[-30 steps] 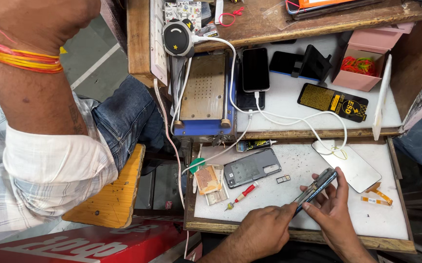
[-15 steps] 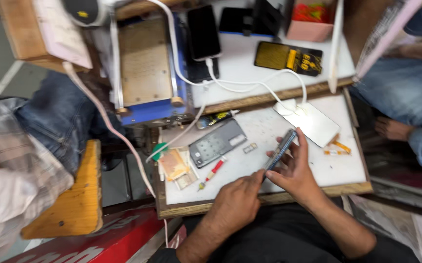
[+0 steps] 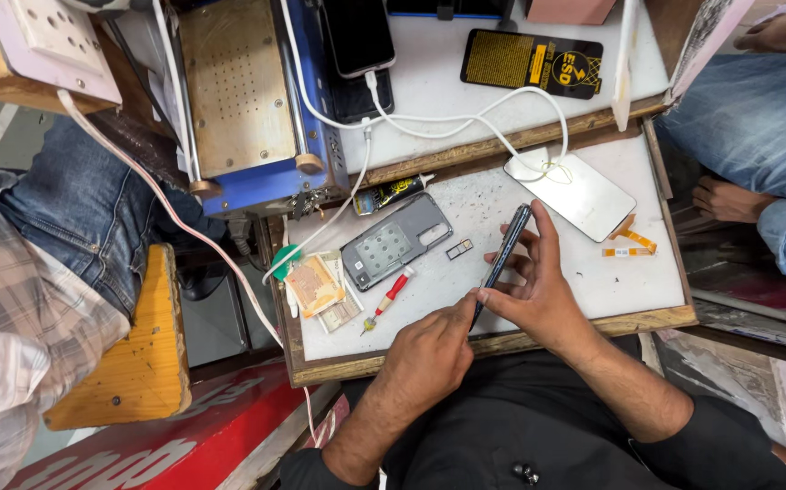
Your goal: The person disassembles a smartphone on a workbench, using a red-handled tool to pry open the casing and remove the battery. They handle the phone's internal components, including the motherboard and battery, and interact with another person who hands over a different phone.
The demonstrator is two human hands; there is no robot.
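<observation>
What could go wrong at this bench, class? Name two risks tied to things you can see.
The phone is held on edge between the right hand and left hand; it might slip onto the white work tray. The small loose part beside the grey back cover could be knocked away.

I see my two bare arms, left hand (image 3: 429, 354) and right hand (image 3: 538, 290), no rings or watch. I wear black clothes with one small button.

A glossy dark phone (image 3: 502, 261) over a scuffed, matt white tray (image 3: 538, 308) rimmed in worn wood.
</observation>
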